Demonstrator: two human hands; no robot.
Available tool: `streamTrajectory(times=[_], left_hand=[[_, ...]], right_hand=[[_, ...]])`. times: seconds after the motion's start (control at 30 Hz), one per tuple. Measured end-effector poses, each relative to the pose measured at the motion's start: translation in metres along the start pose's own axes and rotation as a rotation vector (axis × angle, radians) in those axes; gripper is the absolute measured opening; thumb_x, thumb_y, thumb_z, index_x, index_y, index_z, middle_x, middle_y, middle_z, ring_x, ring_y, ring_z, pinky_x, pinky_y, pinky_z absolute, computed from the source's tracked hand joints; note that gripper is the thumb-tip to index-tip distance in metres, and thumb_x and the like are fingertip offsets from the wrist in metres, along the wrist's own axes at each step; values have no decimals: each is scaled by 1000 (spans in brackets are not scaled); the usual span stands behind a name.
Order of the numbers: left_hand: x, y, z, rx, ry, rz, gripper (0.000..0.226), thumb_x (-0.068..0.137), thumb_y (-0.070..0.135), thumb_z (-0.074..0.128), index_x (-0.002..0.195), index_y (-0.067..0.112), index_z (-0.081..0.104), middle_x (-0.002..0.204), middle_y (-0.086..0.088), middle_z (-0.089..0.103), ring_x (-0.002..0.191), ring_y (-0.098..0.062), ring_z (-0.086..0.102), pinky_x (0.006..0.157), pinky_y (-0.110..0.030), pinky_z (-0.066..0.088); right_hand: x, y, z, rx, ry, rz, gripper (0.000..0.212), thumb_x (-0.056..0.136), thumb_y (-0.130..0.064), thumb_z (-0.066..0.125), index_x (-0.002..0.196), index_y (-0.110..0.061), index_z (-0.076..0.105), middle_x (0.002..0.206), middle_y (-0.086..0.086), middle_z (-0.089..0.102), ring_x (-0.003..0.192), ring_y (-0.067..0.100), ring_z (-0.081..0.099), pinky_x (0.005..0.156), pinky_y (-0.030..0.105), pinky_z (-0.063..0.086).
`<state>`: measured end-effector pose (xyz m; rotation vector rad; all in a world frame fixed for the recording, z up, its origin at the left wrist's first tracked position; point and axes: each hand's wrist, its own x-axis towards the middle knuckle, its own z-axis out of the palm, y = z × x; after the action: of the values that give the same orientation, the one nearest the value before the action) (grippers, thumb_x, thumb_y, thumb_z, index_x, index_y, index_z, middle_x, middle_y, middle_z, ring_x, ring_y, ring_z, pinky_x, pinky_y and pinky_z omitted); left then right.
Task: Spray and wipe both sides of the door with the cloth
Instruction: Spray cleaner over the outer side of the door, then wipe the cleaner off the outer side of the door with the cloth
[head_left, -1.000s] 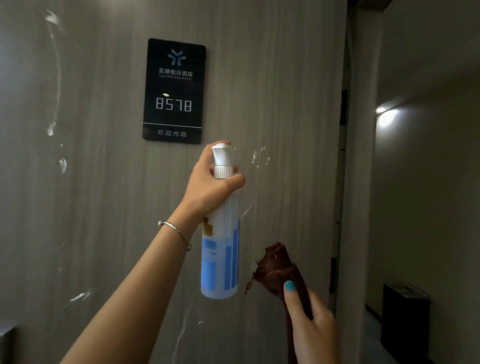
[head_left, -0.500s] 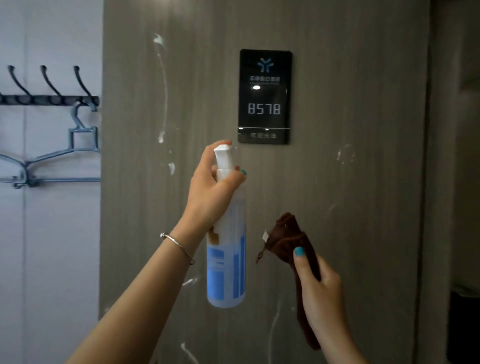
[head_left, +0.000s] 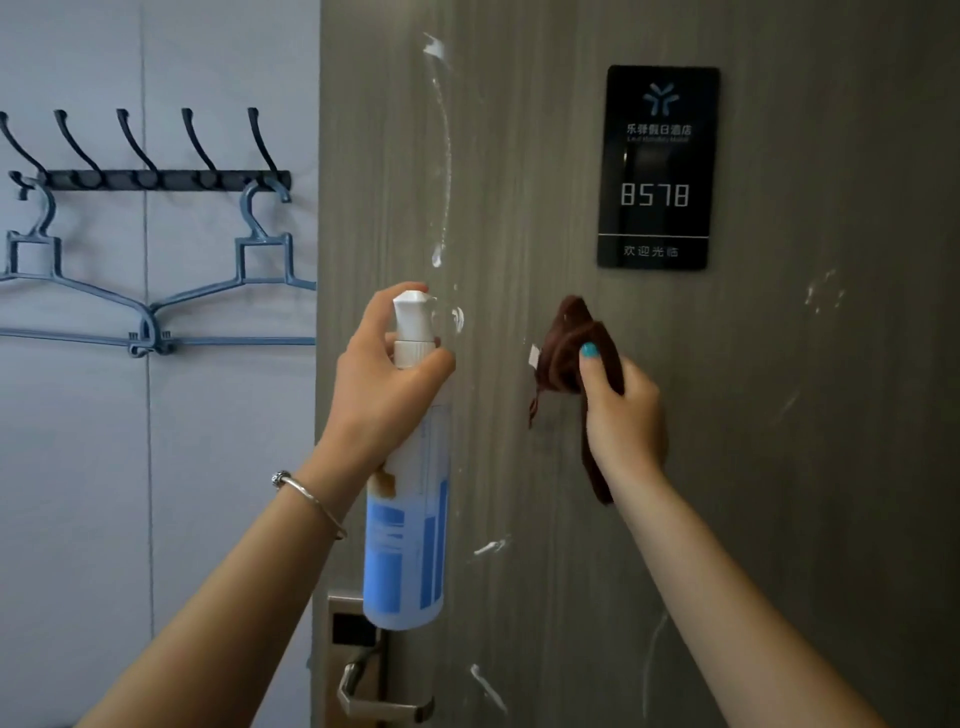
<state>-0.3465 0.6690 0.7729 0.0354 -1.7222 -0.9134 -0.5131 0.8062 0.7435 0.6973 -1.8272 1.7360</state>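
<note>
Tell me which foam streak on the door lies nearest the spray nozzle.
The small white blob just right of the spray bottle nozzle, held up in the left hand. The long streak runs above it; the other smears sit lower or far right.

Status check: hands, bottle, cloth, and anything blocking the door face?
Left hand grips spray bottle, nozzle toward door. Right hand holds brown cloth against the door. Foam streaks unwiped; number plate and handle stick out.
</note>
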Motion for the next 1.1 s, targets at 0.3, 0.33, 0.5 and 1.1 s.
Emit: streamTrajectory(times=[0.3,0.33,0.5,1.1], left_hand=[[47,-23,-18,22,110,61,44,88,16,67,124,34,49,82,-4,63,62,1,57,54,-11,49],[53,-26,-22,32,120,81,44,88,18,67,124,34,48,82,-3,61,64,-1,58,54,-12,49],[83,-49,-43,34,121,133,41,91,22,65,123,37,46,80,-4,59,66,-9,58,56,-14,49],[141,-131,-108,-102,32,175,45,93,23,62,124,49,41,90,-6,63,77,-19,62,60,-19,51]], right_hand=[[124,-84,108,-571,296,-622,44,97,-50,48,137,-34,55,144,-1,50,117,31,47,89,41,35],[131,-84,117,-613,286,-656,44,96,-49,51,137,-34,55,145,0,49,117,32,47,89,42,36],[136,-65,138,-738,168,-699,61,95,-59,37,150,-33,33,157,4,29,128,39,33,100,54,31],[121,-63,169,-829,107,-857,56,99,-63,22,150,-42,32,160,-7,29,148,27,21,116,61,18]])
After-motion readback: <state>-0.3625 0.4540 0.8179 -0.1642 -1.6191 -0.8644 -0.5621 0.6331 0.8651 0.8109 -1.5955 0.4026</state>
